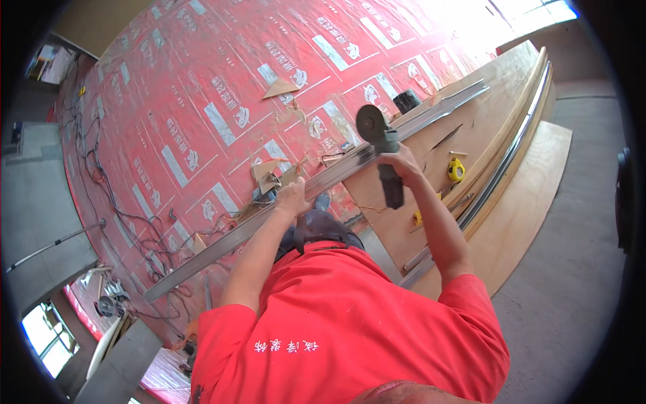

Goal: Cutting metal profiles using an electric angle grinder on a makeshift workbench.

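A long grey metal channel (222, 246) runs slantwise from the lower left to the upper right in front of me. My left hand (293, 197) is closed around it near its middle. My right hand (402, 165) grips a dark green and black angle grinder (390, 187) by its body. The grinder's round disc (370, 123) points away from me, over or beside the channel; whether it touches the metal I cannot tell. The channel's right part lies along the edge of a plywood sheet (420, 145).
On the plywood lie a yellow tape measure (456, 170) and a thin dark strip (447, 137). Long boards (518, 135) stack at the right. A black container (406, 101) stands beyond the channel. Cables (101, 175) and wood scraps (280, 87) litter the red floor covering (168, 128).
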`<state>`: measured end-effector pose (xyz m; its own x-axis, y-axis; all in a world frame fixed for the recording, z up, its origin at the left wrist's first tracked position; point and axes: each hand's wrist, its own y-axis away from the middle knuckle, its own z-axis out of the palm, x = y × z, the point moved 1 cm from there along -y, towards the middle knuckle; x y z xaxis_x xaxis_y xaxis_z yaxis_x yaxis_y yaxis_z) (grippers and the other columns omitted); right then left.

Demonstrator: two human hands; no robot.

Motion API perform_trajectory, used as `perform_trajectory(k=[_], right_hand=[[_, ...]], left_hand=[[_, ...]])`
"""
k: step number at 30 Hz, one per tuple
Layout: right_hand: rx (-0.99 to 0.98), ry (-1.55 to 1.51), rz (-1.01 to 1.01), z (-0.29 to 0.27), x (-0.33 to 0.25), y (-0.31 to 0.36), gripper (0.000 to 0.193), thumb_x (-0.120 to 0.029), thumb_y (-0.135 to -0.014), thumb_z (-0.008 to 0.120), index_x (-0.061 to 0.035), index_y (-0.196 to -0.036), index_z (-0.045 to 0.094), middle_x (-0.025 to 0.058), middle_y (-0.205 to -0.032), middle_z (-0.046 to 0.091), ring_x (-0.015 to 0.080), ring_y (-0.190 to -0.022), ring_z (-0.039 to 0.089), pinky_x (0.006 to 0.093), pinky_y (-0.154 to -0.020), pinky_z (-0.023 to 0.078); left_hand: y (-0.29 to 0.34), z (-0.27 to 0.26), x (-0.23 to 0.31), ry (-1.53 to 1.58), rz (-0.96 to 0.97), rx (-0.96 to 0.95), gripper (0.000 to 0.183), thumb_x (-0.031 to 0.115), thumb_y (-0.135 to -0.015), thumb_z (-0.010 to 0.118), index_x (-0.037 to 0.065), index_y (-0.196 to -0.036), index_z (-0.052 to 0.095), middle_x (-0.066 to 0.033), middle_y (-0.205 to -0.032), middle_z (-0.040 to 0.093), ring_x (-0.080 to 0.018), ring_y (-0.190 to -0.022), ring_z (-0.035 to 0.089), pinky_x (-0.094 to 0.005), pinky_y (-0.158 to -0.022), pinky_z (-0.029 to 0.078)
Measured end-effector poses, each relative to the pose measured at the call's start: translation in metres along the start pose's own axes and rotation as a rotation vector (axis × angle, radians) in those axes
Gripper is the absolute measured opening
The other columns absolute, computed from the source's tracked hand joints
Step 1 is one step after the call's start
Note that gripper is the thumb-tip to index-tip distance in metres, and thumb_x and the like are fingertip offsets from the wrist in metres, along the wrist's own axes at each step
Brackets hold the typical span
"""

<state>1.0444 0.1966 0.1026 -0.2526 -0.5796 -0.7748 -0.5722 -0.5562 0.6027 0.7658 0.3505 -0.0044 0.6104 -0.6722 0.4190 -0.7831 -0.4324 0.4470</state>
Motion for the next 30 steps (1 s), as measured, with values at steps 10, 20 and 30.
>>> perform_trajectory(k=[10, 20, 30], right_hand=[[0.0, 0.454, -0.045, -0.035, 0.007, 0.024, 0.044, -0.017, -0.056, 0.076, -0.0034, -0.095, 0.062, 0.004, -0.077, 0.061, 0.0165, -0.068, 0.059, 0.0318, -0.064, 0.049], [0.037, 0.641, -0.044, -0.025, 0.011, 0.023, 0.047, -0.025, -0.052, 0.075, -0.001, -0.09, 0.061, 0.0108, -0.073, 0.063, 0.0238, -0.067, 0.062, 0.0357, -0.066, 0.051], [0.033, 0.624, -0.07, -0.023, 0.027, 0.021, 0.044, -0.025, -0.053, 0.075, -0.0019, -0.088, 0.062, 0.01, -0.073, 0.063, 0.0228, -0.067, 0.062, 0.0354, -0.065, 0.05]], left_hand=[[0.028, -0.006, -0.043, -0.044, -0.06, -0.001, 0.048, 0.015, -0.069, 0.072, 0.005, -0.108, 0.047, -0.0221, -0.097, 0.064, -0.0383, -0.094, 0.066, -0.0471, -0.079, 0.055], [0.022, -0.012, -0.044, -0.081, -0.067, -0.023, 0.048, 0.015, -0.069, 0.072, 0.003, -0.109, 0.047, -0.0227, -0.097, 0.064, -0.0393, -0.093, 0.066, -0.0484, -0.079, 0.055], [0.023, -0.014, -0.044, -0.076, -0.07, -0.038, 0.048, 0.014, -0.069, 0.07, 0.003, -0.109, 0.046, -0.0228, -0.095, 0.065, -0.0386, -0.093, 0.066, -0.048, -0.08, 0.054]])
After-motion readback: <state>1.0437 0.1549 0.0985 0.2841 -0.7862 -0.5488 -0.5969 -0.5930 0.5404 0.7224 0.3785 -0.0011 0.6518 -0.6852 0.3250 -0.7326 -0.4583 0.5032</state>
